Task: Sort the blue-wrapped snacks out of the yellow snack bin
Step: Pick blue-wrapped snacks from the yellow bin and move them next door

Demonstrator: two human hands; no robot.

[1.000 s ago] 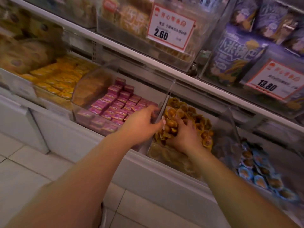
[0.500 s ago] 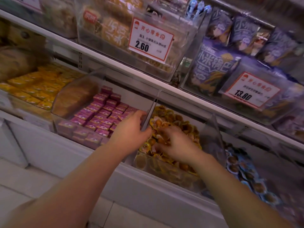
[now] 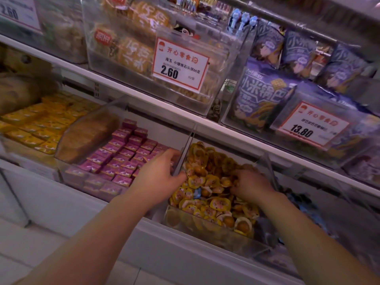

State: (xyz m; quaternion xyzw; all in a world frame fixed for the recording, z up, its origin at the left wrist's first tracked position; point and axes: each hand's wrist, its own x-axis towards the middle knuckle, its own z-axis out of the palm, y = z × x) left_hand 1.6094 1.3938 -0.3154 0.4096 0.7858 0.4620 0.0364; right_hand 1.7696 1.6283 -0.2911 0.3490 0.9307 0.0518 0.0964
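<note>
Shop shelf | blue-wrapped snack (image 3: 197,192) between hands | left hand (image 3: 159,177) grips divider (image 3: 186,147) | right hand (image 3: 251,185) curled, hold unclear

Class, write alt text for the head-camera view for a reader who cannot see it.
Two bare hands reach into a clear bin of yellow-wrapped snacks on a shop shelf: the right hand digs into the pile, the left hand holds the clear divider beside a bin of pink boxes. One blue wrapper shows among the yellow.
</note>
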